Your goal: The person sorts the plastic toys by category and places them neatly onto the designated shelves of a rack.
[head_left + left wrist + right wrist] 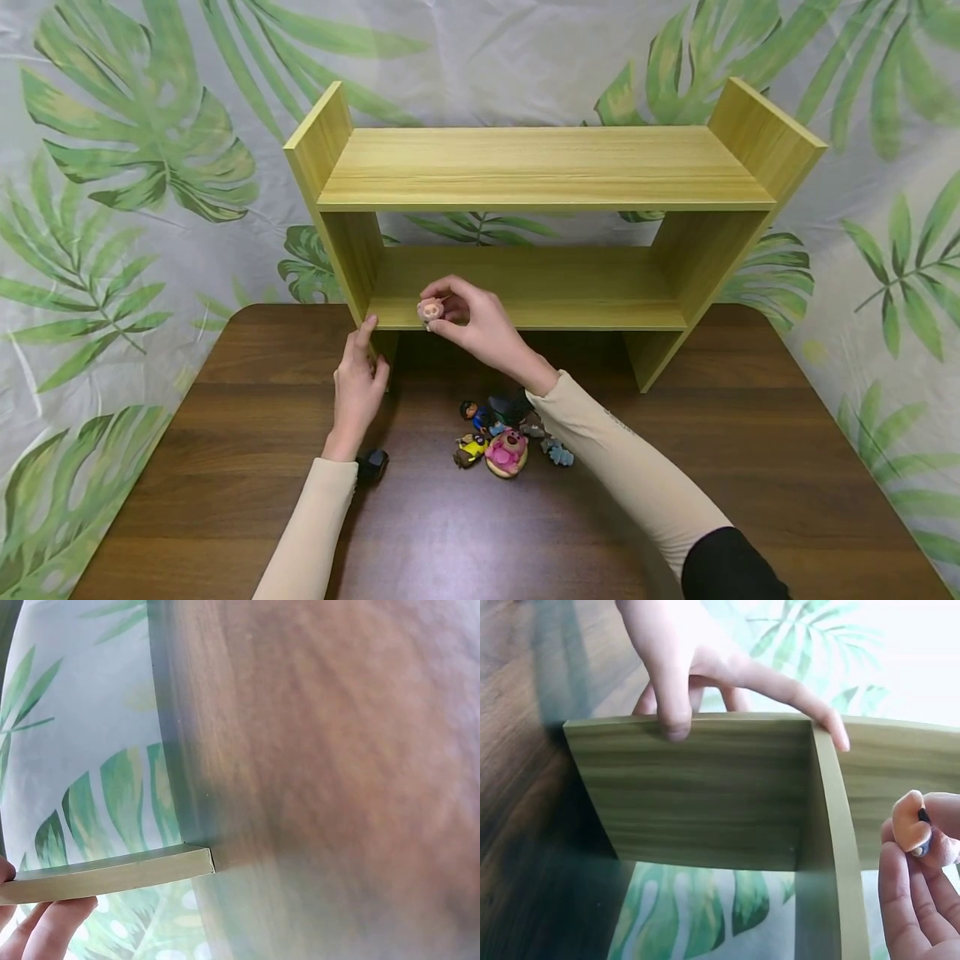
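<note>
My left hand [358,392] grips the lower left side panel of a wooden shelf [555,207], thumb on the inner face and fingers on the outer. Its index finger reaches up to the front edge of the middle board, as the right wrist view shows. In the left wrist view the fingers [58,926] lie against the panel edge [112,876]. With thumb and fingertips my right hand [480,321] pinches a small peach-pink toy figure [430,311] in front of the middle board's left end. The same toy figure [910,823] shows a dark patch in the right wrist view.
Several toy figures lie bunched on the brown table [247,467] before the shelf, including a pink bear [507,452], a yellow-clad figure [472,448] and a blue-clad one [472,412]. A black object [372,465] lies beside the left wrist. Leaf-patterned cloth [487,67] hangs behind.
</note>
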A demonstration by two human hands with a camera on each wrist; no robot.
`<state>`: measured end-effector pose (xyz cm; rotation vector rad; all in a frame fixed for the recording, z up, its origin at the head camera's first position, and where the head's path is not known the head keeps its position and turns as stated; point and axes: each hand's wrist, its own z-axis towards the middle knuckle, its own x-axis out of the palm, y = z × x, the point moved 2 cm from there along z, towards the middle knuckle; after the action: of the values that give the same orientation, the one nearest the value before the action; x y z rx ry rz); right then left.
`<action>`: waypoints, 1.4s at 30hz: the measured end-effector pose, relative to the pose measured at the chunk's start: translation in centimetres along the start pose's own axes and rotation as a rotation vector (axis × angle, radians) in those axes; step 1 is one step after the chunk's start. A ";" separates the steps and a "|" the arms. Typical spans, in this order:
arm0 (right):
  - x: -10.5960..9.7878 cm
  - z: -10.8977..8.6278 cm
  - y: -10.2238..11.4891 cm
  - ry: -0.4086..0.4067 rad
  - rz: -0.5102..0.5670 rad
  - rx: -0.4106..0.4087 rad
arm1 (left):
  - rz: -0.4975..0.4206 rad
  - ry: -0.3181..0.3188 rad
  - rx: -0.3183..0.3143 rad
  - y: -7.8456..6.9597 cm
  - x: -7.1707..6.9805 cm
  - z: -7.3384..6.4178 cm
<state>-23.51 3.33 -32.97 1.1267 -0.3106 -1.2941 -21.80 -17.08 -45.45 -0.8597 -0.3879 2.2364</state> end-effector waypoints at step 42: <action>2.9 5.0 -1.9 0.025 -0.142 0.040 | -0.007 0.012 -0.003 -0.1 -0.1 0.0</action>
<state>-27.42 -1.35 -33.27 1.2152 -0.2419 -1.4029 -21.70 -17.11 -45.34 -0.8718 -0.3875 2.2232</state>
